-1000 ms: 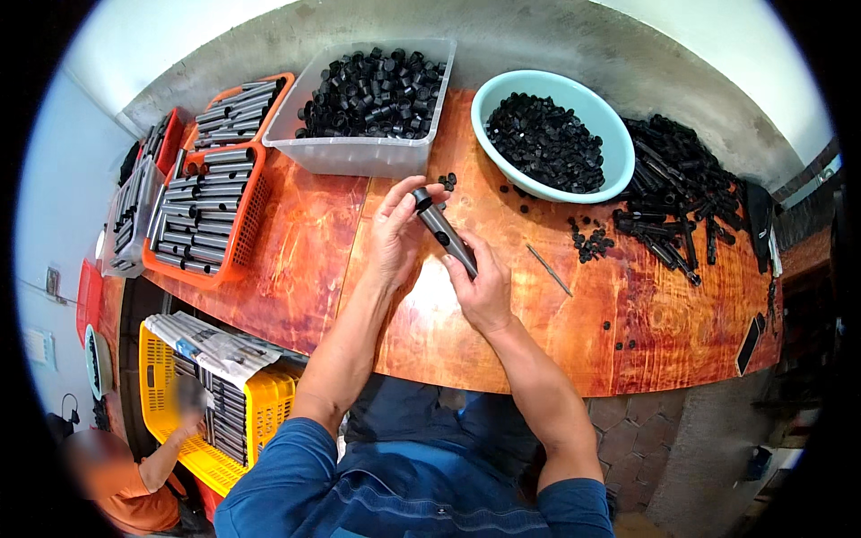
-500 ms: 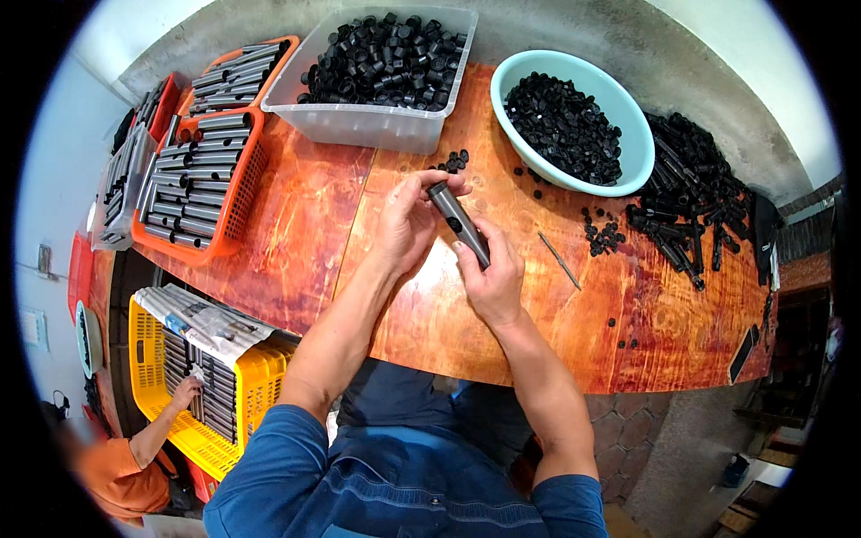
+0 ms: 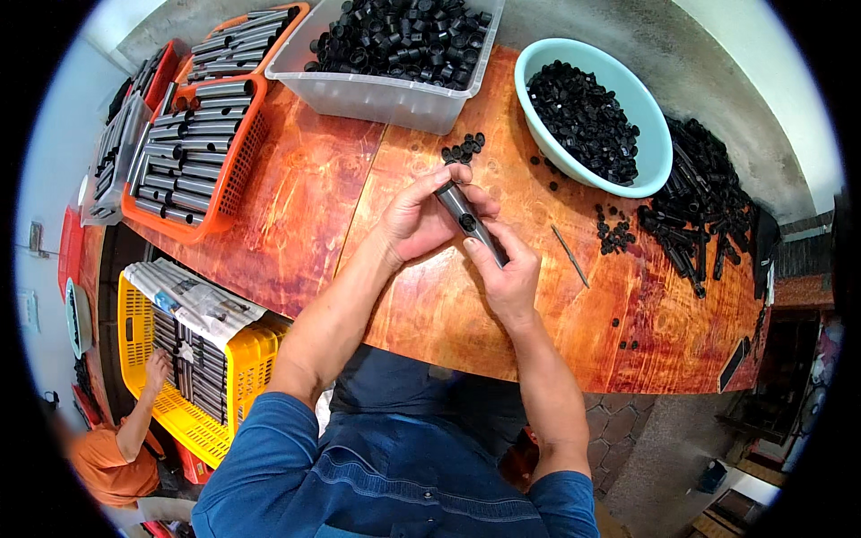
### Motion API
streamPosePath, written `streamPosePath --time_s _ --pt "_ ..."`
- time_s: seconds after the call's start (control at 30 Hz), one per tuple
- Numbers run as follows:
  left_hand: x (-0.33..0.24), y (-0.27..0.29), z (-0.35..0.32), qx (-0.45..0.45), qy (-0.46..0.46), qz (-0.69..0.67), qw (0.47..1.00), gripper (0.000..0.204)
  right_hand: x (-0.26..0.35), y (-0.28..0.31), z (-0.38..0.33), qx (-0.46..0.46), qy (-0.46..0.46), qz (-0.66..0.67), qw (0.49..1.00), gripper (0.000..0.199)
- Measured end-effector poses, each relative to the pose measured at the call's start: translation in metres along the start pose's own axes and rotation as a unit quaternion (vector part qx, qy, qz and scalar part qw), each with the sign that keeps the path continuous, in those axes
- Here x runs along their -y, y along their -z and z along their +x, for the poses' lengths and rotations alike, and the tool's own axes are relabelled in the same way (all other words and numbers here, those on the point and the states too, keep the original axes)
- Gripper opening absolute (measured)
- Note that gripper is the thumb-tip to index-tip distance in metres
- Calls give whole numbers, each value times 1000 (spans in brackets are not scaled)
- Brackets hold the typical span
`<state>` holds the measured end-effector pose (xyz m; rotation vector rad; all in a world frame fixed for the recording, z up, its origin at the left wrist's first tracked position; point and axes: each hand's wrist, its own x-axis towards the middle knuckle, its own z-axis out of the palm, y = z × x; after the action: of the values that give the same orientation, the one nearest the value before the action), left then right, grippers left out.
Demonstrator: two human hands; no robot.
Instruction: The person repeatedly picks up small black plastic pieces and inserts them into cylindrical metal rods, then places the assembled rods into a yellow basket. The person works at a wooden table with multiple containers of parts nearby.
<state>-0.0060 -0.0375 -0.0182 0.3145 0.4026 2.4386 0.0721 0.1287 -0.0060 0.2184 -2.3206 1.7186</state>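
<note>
Between my two hands is a dark grey tube [image 3: 479,235], tilted with its upper end leaning left and away from me. An oval opening shows in its side, with something black inside it. My left hand [image 3: 418,218] is closed around the far end, its thumb near the black rim. My right hand [image 3: 509,276] grips the near end, thumb along the tube just below the opening. A small cluster of black caps [image 3: 464,148] lies just beyond my left hand. To the right of my right hand lies a thin metal rod [image 3: 570,256].
A clear bin [image 3: 386,100] of black caps and a light blue bowl [image 3: 662,166] of small black parts stand behind. Black parts [image 3: 700,238] lie heaped right. Orange baskets [image 3: 247,166] of tubes stand left; a co-worker [image 3: 117,453] reaches into a yellow crate [image 3: 256,368].
My view has shifted slightly. My hands still hold the tube, and black now shows in its side opening. The co-worker's hand has moved away from me within the crate.
</note>
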Motion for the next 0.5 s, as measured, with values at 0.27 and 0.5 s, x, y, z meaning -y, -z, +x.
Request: streamPosePath --time_s 0.27,0.5 --pt "-7 0 -5 65 -2 24 998 32 11 14 7 153 -292 382 863 30" --pt "3 -5 7 -170 -60 37 983 22 4 -3 9 -7 -39 -14 999 30"
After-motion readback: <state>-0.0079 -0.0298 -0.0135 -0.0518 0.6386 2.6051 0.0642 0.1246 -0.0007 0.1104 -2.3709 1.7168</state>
